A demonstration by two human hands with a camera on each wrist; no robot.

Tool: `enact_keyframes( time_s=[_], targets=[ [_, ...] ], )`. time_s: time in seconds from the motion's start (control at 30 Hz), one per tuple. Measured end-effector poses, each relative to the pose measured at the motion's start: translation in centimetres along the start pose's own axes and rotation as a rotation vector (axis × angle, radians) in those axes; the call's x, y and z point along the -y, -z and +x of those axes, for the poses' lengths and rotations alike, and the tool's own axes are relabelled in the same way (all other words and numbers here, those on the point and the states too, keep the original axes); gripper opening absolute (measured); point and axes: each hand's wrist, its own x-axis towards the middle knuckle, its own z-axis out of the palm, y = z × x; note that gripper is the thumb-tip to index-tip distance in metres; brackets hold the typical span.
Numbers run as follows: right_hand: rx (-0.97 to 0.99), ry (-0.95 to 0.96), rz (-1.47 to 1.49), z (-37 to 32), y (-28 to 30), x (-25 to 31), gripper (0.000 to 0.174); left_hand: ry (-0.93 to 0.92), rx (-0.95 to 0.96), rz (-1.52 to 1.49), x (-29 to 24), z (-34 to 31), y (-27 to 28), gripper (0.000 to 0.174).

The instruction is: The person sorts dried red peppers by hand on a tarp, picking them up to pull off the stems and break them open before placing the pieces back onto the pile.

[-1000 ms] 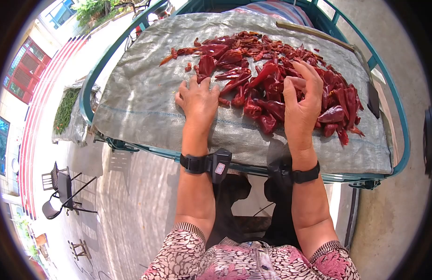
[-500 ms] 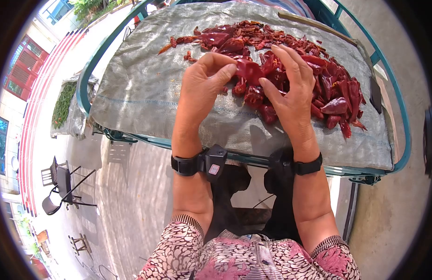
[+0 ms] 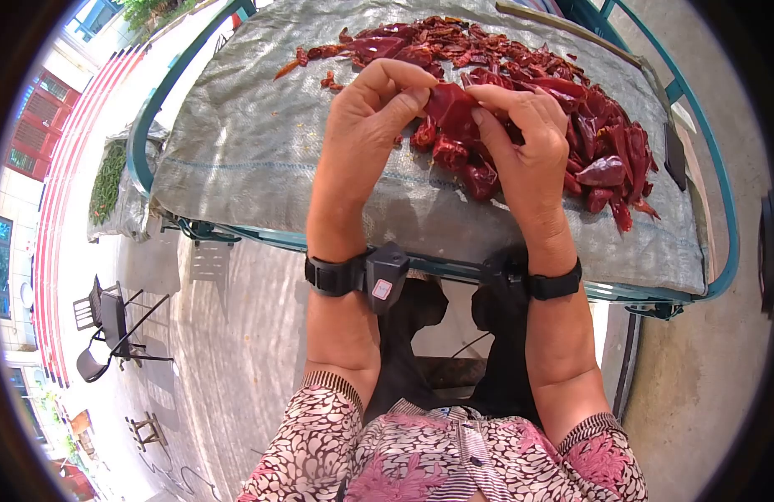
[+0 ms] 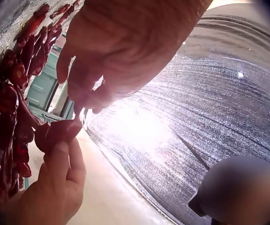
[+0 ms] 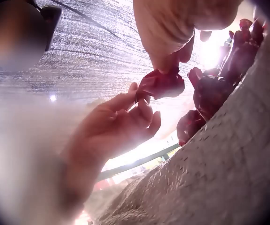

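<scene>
A dried red chili pepper (image 3: pixel 452 110) is held up in front of the near edge of the pile. My left hand (image 3: pixel 357 138) pinches its left end between thumb and forefinger, and my right hand (image 3: pixel 533 151) pinches the other end. In the left wrist view the pepper (image 4: pixel 57 132) stretches between the two sets of fingertips. The right wrist view shows the dark red pepper (image 5: pixel 162 86) with both hands on it, away from the pile. Behind it, many more dried red peppers (image 3: pixel 625 163) lie heaped, with smaller torn pieces (image 3: pixel 470 42) at the back.
A grey woven sheet (image 3: pixel 245 142) lies under the peppers on a cart with a green metal rail (image 3: pixel 140 138). A wooden strip (image 3: pixel 571 32) lies along the back, and a dark flat object (image 3: pixel 674 157) at the right. A folding chair (image 3: pixel 115 326) stands on the ground to the left.
My left hand has lifted a pepper off the left side of the pile and brought it toward the right hand. The right hand, earlier spread over the heap, now pinches that pepper too.
</scene>
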Motion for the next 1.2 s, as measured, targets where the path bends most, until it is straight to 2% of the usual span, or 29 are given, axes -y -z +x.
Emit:
enact_keyframes(
  time_s=[0.13, 0.23, 0.3, 0.33, 0.47, 0.57, 0.6, 0.73, 0.87, 0.93, 1.03, 1.07, 1.1, 1.13, 1.2],
  targets=[
    [-0.117, -0.129, 0.030, -0.1, 0.1, 0.0, 0.019, -0.009, -0.065, -0.090, 1.0, 0.4, -0.6, 0.021],
    [-0.206, -0.245, 0.067, -0.3, 0.1, -0.3, 0.019, -0.011, -0.177, 0.168, 1.7, 0.6, -0.2, 0.028],
    [-0.279, -0.335, 0.115, 0.0, 0.3, -0.2, 0.021, 0.054, -0.193, 0.235, 2.0, 0.6, 0.2, 0.029],
    [-0.238, -0.316, 0.077, -0.1, 0.6, -0.6, 0.024, 0.080, -0.201, 0.269, 2.2, 0.7, 0.4, 0.030],
    [-0.201, -0.226, 0.052, -0.4, 0.2, -1.0, 0.020, -0.116, -0.239, 0.897, 4.3, 0.7, 1.2, 0.035],
    [-0.219, -0.198, 0.087, -0.4, -0.3, -0.6, 0.019, -0.102, -0.172, 1.087, 4.4, 0.2, 1.5, 0.034],
    [-0.235, -0.215, 0.111, -0.4, -0.5, -0.5, 0.022, -0.093, -0.157, 1.118, 4.5, 0.3, 1.7, 0.035],
    [-0.269, -0.189, 0.058, -0.6, -0.1, 0.0, 0.029, -0.041, -0.111, 0.813, 4.4, 1.7, 1.8, 0.034],
    [-0.252, -0.183, 0.088, -0.4, 0.9, -0.1, 0.027, 0.056, 0.019, 0.940, 5.0, 4.9, 1.2, 0.036],
    [-0.252, -0.127, 0.109, -0.2, 1.8, 0.0, 0.026, -0.077, -0.047, 0.970, 6.3, 6.5, 0.7, 0.036],
    [0.102, -0.219, 0.321, -0.8, 4.4, 0.8, 0.023, -0.199, -0.126, 1.053, 7.5, 8.3, -0.1, 0.041],
    [0.225, -0.180, 0.320, -0.6, 5.2, 1.2, 0.017, -0.229, -0.139, 1.038, 8.4, 9.1, 0.3, 0.042],
    [0.337, -0.114, 0.268, -1.1, 5.3, 1.3, 0.020, -0.257, -0.154, 1.022, 9.5, 9.8, 0.8, 0.043],
    [0.449, -0.046, 0.216, -1.7, 5.4, 1.3, 0.024, -0.204, -0.135, 1.014, 10.0, 10.2, 1.2, 0.047],
    [0.619, 0.031, 0.129, -2.6, 5.8, 1.7, 0.031, -0.211, -0.093, 1.207, 10.8, 10.5, 1.5, 0.051]
  ],
)
